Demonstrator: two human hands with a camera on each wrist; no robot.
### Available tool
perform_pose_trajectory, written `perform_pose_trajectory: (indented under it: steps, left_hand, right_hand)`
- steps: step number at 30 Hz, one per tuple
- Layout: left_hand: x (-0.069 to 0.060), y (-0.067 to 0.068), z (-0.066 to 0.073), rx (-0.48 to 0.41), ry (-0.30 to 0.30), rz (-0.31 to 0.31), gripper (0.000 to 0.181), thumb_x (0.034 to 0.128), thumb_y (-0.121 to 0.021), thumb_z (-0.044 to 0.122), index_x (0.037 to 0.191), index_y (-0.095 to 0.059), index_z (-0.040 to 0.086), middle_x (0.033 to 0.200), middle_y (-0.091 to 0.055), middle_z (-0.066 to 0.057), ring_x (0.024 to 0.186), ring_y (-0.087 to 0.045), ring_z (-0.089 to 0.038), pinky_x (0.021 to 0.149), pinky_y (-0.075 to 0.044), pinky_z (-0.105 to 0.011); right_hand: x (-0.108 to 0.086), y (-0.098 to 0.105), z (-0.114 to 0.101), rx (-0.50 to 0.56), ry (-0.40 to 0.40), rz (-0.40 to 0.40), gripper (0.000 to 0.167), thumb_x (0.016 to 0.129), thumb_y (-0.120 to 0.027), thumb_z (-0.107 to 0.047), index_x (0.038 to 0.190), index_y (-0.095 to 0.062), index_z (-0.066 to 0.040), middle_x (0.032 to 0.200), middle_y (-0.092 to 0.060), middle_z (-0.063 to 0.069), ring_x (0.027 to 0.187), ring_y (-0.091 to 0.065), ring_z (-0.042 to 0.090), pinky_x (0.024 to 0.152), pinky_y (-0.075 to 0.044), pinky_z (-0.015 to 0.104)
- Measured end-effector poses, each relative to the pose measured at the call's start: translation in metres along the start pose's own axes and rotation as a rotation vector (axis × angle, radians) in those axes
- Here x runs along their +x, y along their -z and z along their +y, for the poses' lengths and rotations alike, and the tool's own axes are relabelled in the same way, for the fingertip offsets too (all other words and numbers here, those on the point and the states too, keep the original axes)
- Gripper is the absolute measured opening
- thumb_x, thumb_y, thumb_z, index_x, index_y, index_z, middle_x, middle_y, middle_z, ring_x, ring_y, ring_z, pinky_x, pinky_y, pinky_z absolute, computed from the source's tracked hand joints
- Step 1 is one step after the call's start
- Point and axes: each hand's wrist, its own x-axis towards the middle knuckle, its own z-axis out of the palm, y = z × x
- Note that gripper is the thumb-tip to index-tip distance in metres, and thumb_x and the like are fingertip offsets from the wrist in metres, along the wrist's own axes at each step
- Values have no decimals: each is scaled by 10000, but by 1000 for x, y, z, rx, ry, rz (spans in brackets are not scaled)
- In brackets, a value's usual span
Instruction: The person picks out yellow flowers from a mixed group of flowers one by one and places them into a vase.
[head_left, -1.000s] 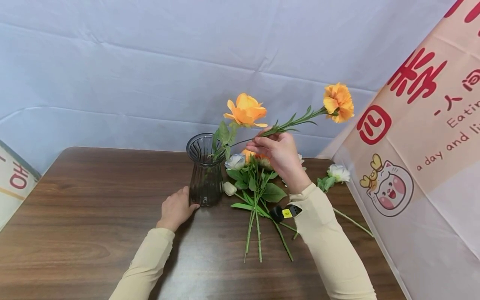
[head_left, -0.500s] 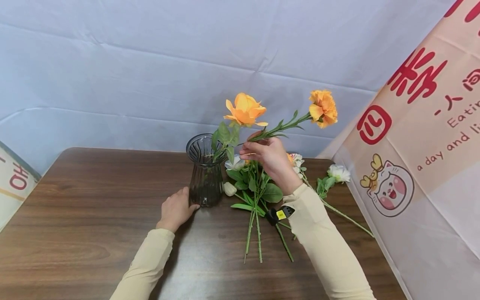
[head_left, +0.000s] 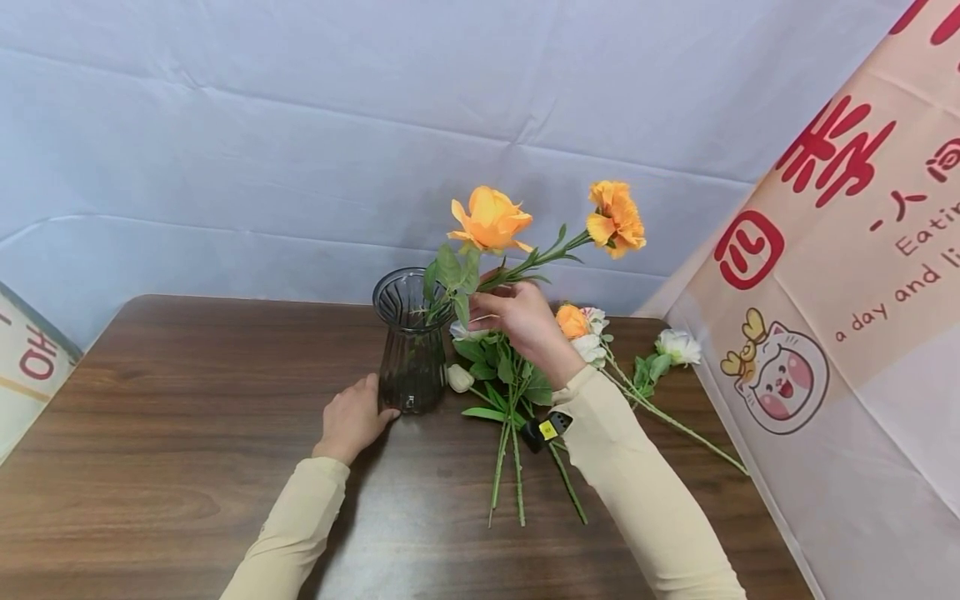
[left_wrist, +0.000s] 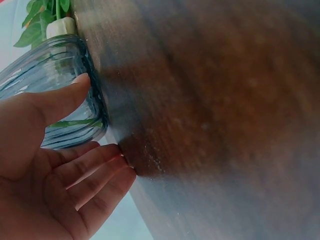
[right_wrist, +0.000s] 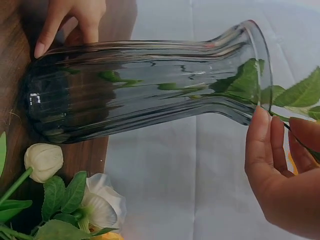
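My right hand pinches the stem of an orange carnation between thumb and fingers. The bloom tilts up to the right, and the fingertips are at the rim of a grey ribbed glass vase. In the right wrist view, the dark stem runs from the fingers toward the vase's mouth. A large orange flower with green leaves stands in the vase, leaning right. My left hand rests against the left side of the vase's base, thumb along the glass and fingers extended beside it, tips at the tabletop.
Several flowers lie right of the vase: a white tulip bud, green stems, an orange bloom and white ones. A white flower lies near the wooden table's right edge. A printed curtain hangs at right.
My right hand has moved left with the carnation, bringing its stem closer to the vase's mouth. Orange and white blooms behind the hand have come into view. The left hand and vase stay put.
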Motion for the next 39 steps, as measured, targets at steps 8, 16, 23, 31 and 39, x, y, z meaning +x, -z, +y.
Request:
perform_pose_trajectory:
  steps: [8, 16, 23, 31, 39]
  left_hand:
    - [-1, 1, 1, 6, -2, -6, 636, 796, -693, 384, 1225, -473, -32, 1093, -598, -192, 858, -593, -371, 690, -472, -502]
    - [-1, 2, 1, 12, -4, -14, 633, 804, -686, 380, 1228, -468, -35, 1095, -596, -199, 857, -591, -379, 690, -472, -503]
    - [-1, 2, 0, 11, -10, -8, 622, 803, -687, 377, 1218, -473, -35, 1091, -596, -196, 860, -590, -377, 693, -469, -503]
    - [0, -1, -1, 10, -15, 15, 611, 789, -702, 377, 1188, -492, -34, 1042, -611, -187, 825, -598, -365, 661, -477, -491]
    - [0, -3, -2, 8, -22, 21, 615, 784, -707, 372, 1185, -491, -41, 1046, -607, -197, 819, -596, -373, 656, -474, -495]
  right_hand:
    - [0, -2, 2, -60, -38, 5, 267, 913, -484, 21, 1152, -526, 131, 870, -578, 108, 693, -599, 163, 710, -520, 337]
    - [-3, 3, 2, -30, -17, 1, 193, 888, -537, 25, 1062, -544, 109, 825, -596, 114, 667, -610, 192, 692, -527, 352]
    - [-4, 10, 2, -39, 21, 2, 235, 856, -552, 66, 1082, -510, 116, 885, -590, 219, 644, -628, 205, 695, -529, 367]
    - [-9, 21, 2, -107, 16, 0, 300, 871, -534, 55, 1157, -469, 119, 941, -571, 215, 691, -630, 227, 734, -516, 404]
    - [-17, 32, 16, -130, 0, 32, 246, 883, -525, 38, 1116, -501, 109, 923, -579, 252, 712, -632, 241, 732, -518, 390]
